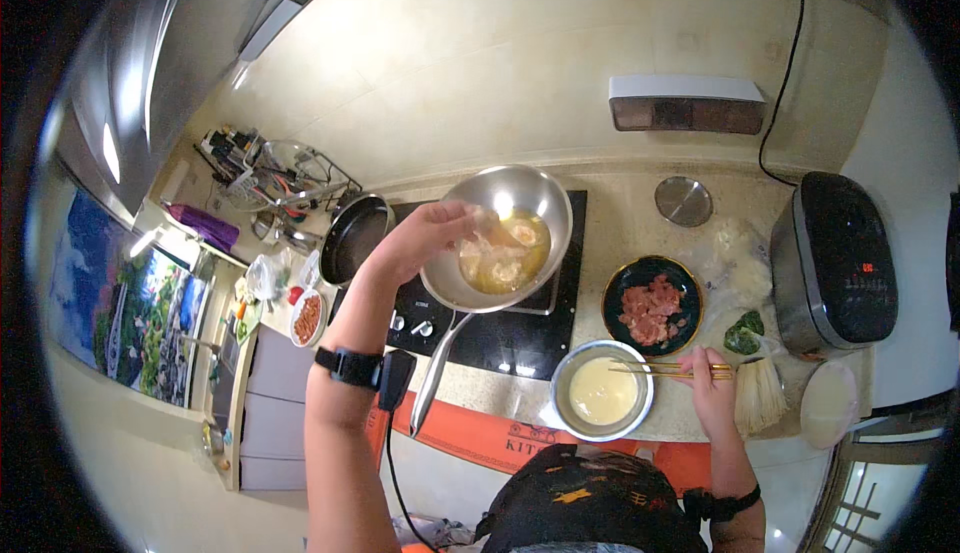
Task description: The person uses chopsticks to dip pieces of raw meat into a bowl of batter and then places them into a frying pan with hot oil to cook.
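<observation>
My left hand (431,242) is over a steel frying pan (499,185), fingertips pinched on a pale, batter-coated piece of food (489,227) hanging toward the hot oil. Several coated pieces (508,274) sit in the yellow oil (536,253) below. In my right hand (706,384) is a pair of gold-coloured chopsticks (671,369). Their tips reach over a metal bowl (561,410) of pale yellow batter (604,392). Just behind that bowl, a dark gold-rimmed plate (611,298) holds raw sliced meat (652,311).
The pan stands on a black cooktop (465,347), its long handle (439,380) toward me. A dark pot (356,242) is left of it. At right are a rice cooker (832,268), plastic bags (731,260), leafy greens (744,334) and dry noodles (759,395). A round metal lid (683,201) lies behind.
</observation>
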The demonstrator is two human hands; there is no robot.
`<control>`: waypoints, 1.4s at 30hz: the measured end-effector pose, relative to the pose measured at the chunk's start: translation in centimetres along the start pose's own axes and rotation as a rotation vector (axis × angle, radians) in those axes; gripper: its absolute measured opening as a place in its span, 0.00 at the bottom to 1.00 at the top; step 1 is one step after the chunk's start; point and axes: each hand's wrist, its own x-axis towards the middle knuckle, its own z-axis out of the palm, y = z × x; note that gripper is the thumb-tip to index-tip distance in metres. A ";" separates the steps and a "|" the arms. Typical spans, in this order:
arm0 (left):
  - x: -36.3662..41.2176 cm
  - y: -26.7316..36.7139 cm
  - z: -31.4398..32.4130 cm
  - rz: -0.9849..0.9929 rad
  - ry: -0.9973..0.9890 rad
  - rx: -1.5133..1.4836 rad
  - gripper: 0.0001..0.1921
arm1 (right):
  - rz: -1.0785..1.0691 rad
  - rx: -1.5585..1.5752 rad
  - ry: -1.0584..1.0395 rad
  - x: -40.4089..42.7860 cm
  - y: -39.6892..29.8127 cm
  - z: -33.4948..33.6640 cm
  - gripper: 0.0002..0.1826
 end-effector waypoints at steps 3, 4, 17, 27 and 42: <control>4.4 -2.4 -1.2 -0.026 0.013 0.146 0.12 | -0.058 -0.089 0.037 -0.2 1.4 0.2 0.17; 6.1 -4.4 -1.8 -0.062 0.052 0.268 0.15 | -0.057 -0.081 0.042 -0.3 1.4 0.8 0.17; 13.6 -15.8 0.6 0.074 0.000 0.632 0.17 | -0.011 -0.096 0.038 -1.7 2.8 1.2 0.18; 5.2 -7.2 6.1 0.179 0.067 0.459 0.15 | -0.006 -0.001 -0.035 -0.8 1.3 -1.2 0.17; 8.7 -10.1 28.8 0.775 -0.295 0.853 0.15 | -0.153 -0.218 -0.124 -2.4 -1.2 -5.8 0.11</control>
